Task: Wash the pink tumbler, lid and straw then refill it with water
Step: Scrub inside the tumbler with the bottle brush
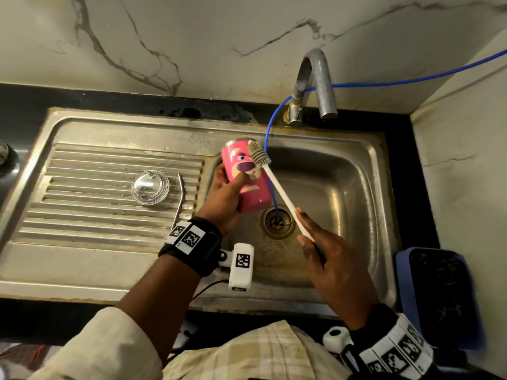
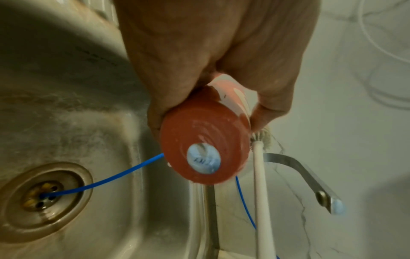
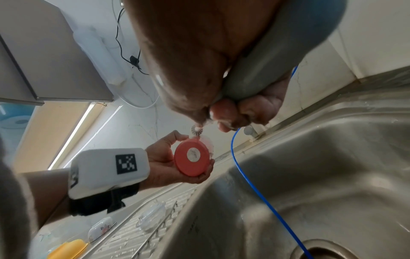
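My left hand [image 1: 223, 194] grips the pink tumbler [image 1: 247, 176] above the left side of the sink basin [image 1: 343, 187], tilted with its mouth toward the wall. Its base [image 2: 203, 145] faces the left wrist camera and also shows in the right wrist view as a pink tumbler base [image 3: 191, 160]. My right hand [image 1: 326, 259] holds the white handle of a bottle brush [image 1: 277, 185]. The grey brush head [image 1: 258, 156] lies against the tumbler's side near the rim. The clear lid [image 1: 150, 187] and the metal straw [image 1: 181, 200] lie on the ribbed drainboard [image 1: 96, 215].
A blue hose [image 1: 270, 138] runs from the right, past the metal tap [image 1: 315, 86], down into the drain [image 1: 277, 222]. A blue container [image 1: 436, 294] stands right of the sink. A yellow object [image 3: 68, 248] and a small white case [image 3: 99, 227] lie beside the drainboard.
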### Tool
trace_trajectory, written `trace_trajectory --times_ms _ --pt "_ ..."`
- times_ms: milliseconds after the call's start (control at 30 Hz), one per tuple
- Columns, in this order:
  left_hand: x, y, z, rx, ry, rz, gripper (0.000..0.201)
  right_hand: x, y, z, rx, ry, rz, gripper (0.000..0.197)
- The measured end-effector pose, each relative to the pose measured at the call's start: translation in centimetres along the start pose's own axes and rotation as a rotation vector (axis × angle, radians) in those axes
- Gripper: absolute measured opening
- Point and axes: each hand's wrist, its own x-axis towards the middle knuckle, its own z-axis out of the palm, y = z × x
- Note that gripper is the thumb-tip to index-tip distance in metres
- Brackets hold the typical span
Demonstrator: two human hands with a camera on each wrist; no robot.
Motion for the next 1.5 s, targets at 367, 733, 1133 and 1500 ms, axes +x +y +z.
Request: trace_trajectory --times_ms 367,733,1133,1500 --pt "0.1 0.0 -0.2 0.073 -0.041 0.036 0.084 -0.3 -0.3 -0.3 0.008 -0.012 0.017 0.052" --pt "0.6 0.6 -0.4 -0.028 0.001 0.016 0.088 0.4 -2.0 -0.1 -0.073 0.059 -0.075 0.048" --pt "0.4 0.8 -0.3 0.022 -0.035 0.027 0.066 0.2 -1.9 -0.3 -0.06 0.038 -0.056 0.051" --pt "0.2 0.6 0.0 0.088 -0.058 0.043 0.056 0.4 -1.9 -0.3 -0.076 0.03 -0.047 0.051"
